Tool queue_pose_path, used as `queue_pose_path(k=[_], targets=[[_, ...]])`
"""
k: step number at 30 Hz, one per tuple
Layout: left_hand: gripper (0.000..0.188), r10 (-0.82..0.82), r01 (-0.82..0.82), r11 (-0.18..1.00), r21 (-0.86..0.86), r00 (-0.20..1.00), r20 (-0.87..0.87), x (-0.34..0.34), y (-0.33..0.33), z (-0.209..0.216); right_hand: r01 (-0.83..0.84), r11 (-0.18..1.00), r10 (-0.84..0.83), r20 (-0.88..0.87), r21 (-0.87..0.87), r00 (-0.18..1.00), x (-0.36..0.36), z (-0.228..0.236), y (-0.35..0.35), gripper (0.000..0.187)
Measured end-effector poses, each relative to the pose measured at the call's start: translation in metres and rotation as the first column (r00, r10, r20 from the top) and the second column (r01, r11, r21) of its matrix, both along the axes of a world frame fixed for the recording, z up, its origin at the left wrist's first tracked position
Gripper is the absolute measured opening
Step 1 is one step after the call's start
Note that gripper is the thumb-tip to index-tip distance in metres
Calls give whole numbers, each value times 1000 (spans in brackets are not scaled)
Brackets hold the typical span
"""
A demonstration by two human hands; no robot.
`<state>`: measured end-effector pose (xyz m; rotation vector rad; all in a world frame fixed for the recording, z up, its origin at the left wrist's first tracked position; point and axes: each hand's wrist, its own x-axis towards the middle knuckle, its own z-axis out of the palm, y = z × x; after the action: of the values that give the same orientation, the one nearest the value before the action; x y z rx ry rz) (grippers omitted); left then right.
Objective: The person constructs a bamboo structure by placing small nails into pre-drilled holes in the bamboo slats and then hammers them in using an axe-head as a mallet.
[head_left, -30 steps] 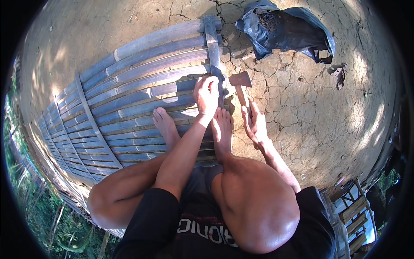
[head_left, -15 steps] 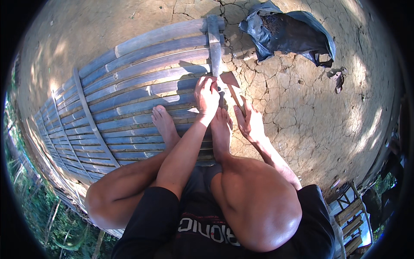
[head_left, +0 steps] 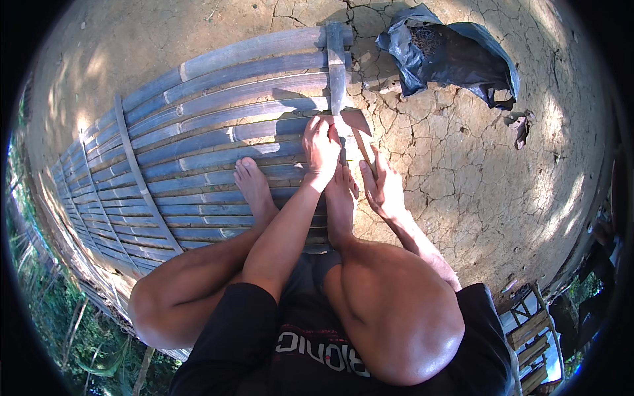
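My right hand [head_left: 384, 187] is wrapped round the wooden handle of a hatchet [head_left: 362, 140], whose flat brownish head lies close to the fingers of my left hand. My left hand [head_left: 321, 150] is closed, its fingertips pinched together at the near part of a split-bamboo crosspiece [head_left: 336, 66]. What they pinch, if anything, is too small to make out. Under this hand lies a panel of grey bamboo slats [head_left: 198, 142]. Both my feet rest on it, the right foot [head_left: 341, 204] just below the left hand.
A dark plastic bag [head_left: 465, 59], open with what look like nails inside, lies on the cracked dirt ground [head_left: 462, 171] at the far right. A dry leaf [head_left: 522, 131] lies below it. More crosspieces span the panel at left. A bamboo frame [head_left: 531, 340] stands at the lower right.
The whole view has shifted slightly, so the panel and bag sit a little farther right. Both hands keep nearly the same place and grip.
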<state>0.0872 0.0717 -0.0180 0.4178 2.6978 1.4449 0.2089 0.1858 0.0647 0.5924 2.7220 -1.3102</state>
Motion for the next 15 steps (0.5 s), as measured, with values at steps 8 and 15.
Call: queue_pose_path(k=[8, 15], targets=[[10, 7, -8, 1000, -4, 1000, -29, -1, -2, -5, -40, 995, 51, -110, 94, 993, 6, -28, -3, 45], [11, 25, -24, 999, 44, 999, -24, 4, -3, -6, 5, 1000, -3, 217, -10, 976, 3, -22, -6, 43]])
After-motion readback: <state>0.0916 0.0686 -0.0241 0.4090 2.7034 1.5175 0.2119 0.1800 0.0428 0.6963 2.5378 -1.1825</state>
